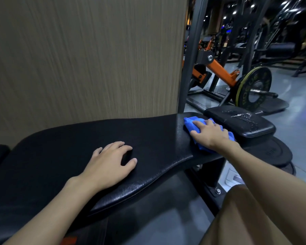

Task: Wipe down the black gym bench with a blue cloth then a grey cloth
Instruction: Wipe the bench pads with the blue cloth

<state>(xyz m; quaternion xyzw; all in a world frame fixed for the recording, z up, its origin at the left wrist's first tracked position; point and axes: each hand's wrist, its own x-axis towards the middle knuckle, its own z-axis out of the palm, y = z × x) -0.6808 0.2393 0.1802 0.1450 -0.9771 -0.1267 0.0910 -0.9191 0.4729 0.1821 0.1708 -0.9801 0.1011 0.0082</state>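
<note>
Two hands (109, 165) on bench (69, 147), right hand (209, 134) pressing cloth (190, 123)

The bench (148, 147) has grainy, faintly glossy black vinyl; the blue cloth (191, 123) looks soft, matt and fuzzy.

The bench (157, 138) is a long padded slab covered in black, finely grained vinyl with a dull sheen. It runs from the lower left to the upper right, its top roughly level, and narrows toward the right end. Its near edge is rounded and looks creased. The blue cloth (191, 123) is bright, soft and bunched up. It lies on top of the bench at the narrow right end. The right hand (210, 133) presses flat on it, fingers spread, with blue showing past the fingertips and beside the wrist. The left hand (109, 163) rests palm down on bare padding near the middle, well apart from the cloth.
</note>
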